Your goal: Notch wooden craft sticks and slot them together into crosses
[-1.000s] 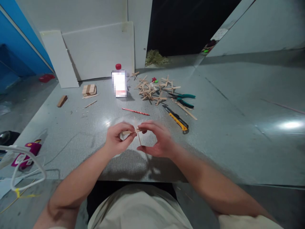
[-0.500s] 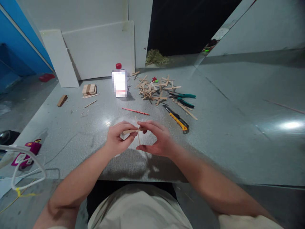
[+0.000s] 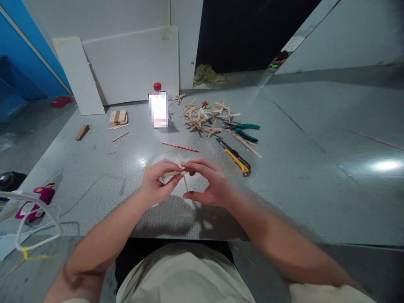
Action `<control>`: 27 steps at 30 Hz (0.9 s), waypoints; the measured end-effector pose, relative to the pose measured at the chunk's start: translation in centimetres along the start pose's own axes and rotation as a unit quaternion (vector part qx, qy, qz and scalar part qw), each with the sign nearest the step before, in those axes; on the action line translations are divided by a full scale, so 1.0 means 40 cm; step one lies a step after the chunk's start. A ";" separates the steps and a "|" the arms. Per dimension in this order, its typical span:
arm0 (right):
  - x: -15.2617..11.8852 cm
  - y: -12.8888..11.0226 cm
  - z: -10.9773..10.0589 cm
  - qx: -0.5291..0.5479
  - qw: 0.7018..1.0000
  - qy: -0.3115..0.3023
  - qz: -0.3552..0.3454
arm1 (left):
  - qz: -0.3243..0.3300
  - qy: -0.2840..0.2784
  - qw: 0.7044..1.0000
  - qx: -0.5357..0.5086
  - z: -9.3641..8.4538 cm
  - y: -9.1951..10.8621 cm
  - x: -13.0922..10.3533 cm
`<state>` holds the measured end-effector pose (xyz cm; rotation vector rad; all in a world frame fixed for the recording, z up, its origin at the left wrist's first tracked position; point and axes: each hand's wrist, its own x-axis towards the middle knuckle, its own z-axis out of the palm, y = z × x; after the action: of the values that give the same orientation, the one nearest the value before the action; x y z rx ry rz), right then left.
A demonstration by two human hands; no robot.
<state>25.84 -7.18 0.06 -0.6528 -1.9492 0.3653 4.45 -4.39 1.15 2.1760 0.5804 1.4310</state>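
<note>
Between my hands, above the near part of the table, is a small cross of wooden craft sticks [image 3: 185, 182]. My left hand [image 3: 159, 181] pinches one arm of it between thumb and fingers. From the other side my right hand [image 3: 210, 183] grips it, fingers at the crossing and thumb tip at the lower end of one stick. The fingers hide part of the joint. Beyond the hands lies a red-striped pencil [image 3: 180, 147]. A yellow and black utility knife [image 3: 234, 157] rests to the right of it.
Green-handled pliers [image 3: 246, 127] lie beside a heap of crossed craft sticks [image 3: 197, 120]. A blurred-out bottle with a red cap [image 3: 157, 86] stands at the back. Bundled sticks [image 3: 118, 118] and a wooden block [image 3: 82, 132] are at left, a purple device [image 3: 39, 202] nearer.
The lower stick of the cross has tilted slightly, its bottom end shifting right along with my right thumb. My left hand stays nearly still, and the things on the table lie as before.
</note>
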 end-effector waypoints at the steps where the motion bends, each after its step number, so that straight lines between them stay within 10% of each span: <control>1: 0.000 0.001 -0.002 0.002 1.000 -0.006 0.003 | -0.002 0.000 1.000 0.003 0.000 0.000 0.001; 20: 0.001 0.025 0.011 0.108 0.991 -0.003 0.078 | -0.074 -0.016 0.997 0.032 0.000 -0.016 -0.005; 27: -0.011 0.035 0.031 0.188 0.960 -0.003 0.206 | -0.158 -0.027 0.987 -0.030 0.001 -0.032 -0.008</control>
<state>25.28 -6.27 -1.56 -0.8005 -1.6734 0.9706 4.25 -3.54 0.15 1.9637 0.8106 1.2004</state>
